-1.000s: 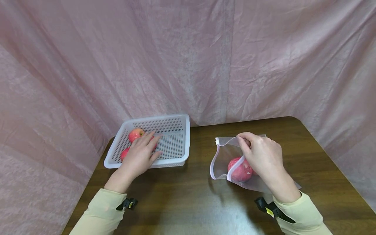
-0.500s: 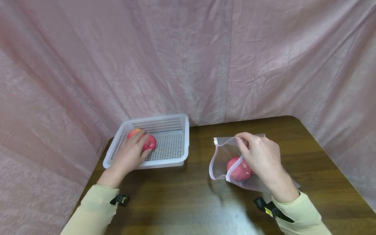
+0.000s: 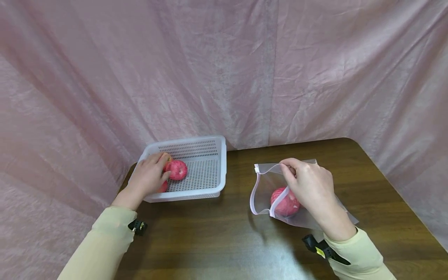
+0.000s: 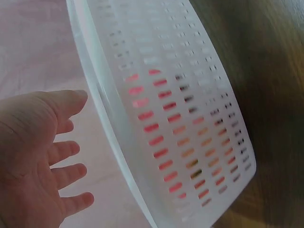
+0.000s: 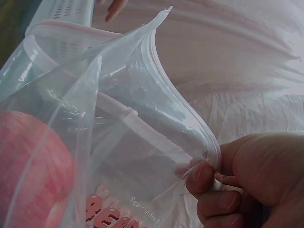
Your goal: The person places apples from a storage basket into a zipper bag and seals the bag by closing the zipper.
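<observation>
Clear plastic forms the bag [image 3: 265, 189] on the brown surface [image 3: 210, 241]; one red apple [image 3: 286, 204] sits inside it, near the open mouth, whose edge the right hand [image 3: 311, 184] pinches in its grip; the left hand [image 3: 145, 177] hovers over the left part of the white basket [image 3: 192, 194], its grip relaxed and holding nothing, with red apples [image 3: 177, 170] beneath and beside it.

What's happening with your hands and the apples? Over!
Left hand over white slotted basket, red apples inside, gripping nothing. Right hand pinches edge of slider zip bag, at least one apple inside. Nothing seen blocking bag's open mouth.
</observation>
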`<state>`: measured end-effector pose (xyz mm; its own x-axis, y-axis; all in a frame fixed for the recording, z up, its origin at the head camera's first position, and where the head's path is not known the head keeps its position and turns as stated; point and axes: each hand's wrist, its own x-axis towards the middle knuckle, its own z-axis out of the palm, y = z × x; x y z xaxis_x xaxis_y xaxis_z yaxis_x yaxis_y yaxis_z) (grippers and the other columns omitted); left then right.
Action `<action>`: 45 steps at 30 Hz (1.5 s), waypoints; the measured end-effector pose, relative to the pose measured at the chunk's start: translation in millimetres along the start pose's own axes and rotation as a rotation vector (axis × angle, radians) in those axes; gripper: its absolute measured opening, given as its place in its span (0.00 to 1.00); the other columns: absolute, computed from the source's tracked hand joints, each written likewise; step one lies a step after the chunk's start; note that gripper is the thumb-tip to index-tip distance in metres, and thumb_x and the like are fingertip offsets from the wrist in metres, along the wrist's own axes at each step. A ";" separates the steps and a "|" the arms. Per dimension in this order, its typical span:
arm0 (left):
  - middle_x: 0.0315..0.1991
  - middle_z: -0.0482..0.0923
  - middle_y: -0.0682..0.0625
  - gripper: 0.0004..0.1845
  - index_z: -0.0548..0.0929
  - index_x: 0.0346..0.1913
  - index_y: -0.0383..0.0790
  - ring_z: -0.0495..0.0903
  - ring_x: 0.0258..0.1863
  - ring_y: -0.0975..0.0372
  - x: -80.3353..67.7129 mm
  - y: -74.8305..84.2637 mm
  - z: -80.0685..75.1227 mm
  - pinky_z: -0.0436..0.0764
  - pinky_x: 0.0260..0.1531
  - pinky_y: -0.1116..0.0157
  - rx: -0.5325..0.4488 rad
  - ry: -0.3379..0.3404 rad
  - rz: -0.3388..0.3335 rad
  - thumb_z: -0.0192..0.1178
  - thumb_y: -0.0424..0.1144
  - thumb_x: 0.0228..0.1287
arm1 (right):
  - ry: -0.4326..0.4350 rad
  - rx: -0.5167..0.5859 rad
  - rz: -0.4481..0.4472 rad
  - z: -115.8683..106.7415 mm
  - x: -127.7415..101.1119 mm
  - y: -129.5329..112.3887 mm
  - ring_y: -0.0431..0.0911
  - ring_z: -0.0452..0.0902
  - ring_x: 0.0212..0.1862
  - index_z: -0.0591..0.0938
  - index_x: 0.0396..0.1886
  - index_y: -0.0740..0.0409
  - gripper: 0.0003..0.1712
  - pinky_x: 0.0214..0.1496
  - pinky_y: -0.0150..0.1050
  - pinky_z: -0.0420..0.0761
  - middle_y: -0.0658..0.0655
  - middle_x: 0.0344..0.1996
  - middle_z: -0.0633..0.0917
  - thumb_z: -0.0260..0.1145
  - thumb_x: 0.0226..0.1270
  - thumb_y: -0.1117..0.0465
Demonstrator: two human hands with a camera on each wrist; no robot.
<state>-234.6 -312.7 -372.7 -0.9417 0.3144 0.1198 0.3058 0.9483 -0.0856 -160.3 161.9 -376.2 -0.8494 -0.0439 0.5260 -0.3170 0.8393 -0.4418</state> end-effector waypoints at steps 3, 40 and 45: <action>0.77 0.70 0.28 0.31 0.75 0.74 0.35 0.68 0.78 0.35 5.0 -4.8 0.6 0.67 0.71 0.28 0.011 -0.033 -0.018 0.71 0.44 0.77 | -0.014 -0.005 0.002 -0.3 -0.8 0.6 0.56 0.83 0.23 0.95 0.48 0.51 0.10 0.22 0.55 0.75 0.48 0.19 0.86 0.70 0.78 0.56; 0.82 0.60 0.25 0.40 0.65 0.83 0.26 0.58 0.81 0.31 41.6 -40.2 11.3 0.55 0.76 0.25 -0.011 -0.287 -0.174 0.67 0.45 0.79 | -0.044 -0.004 0.012 -1.6 -1.3 1.1 0.54 0.83 0.23 0.95 0.50 0.50 0.10 0.21 0.56 0.75 0.48 0.22 0.88 0.71 0.78 0.55; 0.82 0.60 0.25 0.41 0.65 0.83 0.27 0.57 0.82 0.31 44.8 -39.1 12.5 0.54 0.77 0.27 -0.010 -0.321 -0.193 0.69 0.45 0.77 | -0.035 -0.003 0.004 -1.8 -0.3 0.0 0.55 0.82 0.23 0.95 0.50 0.50 0.09 0.22 0.55 0.75 0.48 0.22 0.88 0.71 0.78 0.56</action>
<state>-290.5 -336.3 -376.4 -0.9778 0.1016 -0.1833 0.1182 0.9896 -0.0821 -159.3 162.9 -375.1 -0.8646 -0.0595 0.4989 -0.3126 0.8410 -0.4415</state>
